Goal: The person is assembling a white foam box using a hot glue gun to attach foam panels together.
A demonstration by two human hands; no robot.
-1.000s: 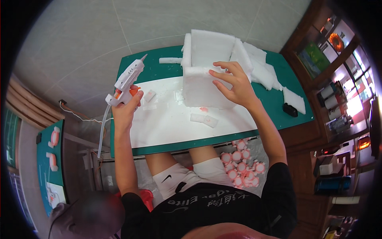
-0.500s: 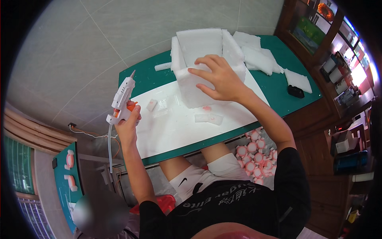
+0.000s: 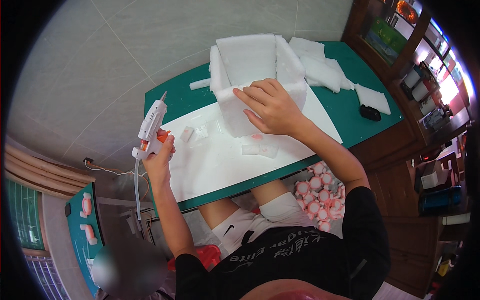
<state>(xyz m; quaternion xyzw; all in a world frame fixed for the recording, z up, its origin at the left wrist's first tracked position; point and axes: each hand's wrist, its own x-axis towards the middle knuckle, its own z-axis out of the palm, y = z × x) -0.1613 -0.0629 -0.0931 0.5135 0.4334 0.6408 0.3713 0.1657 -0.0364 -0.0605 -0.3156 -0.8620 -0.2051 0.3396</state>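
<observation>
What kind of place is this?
Probably a craft workroom: the left hand holds a glue gun, a white foam-like box stands on the table, and pink-and-white pieces lie heaped below.

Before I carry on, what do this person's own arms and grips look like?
The left sleeve and right sleeve are short and black, ending near the elbows; both forearms are bare. The left grip and right grip are ungloved human hands. No watch, bracelet or cable shows on either forearm.
</observation>
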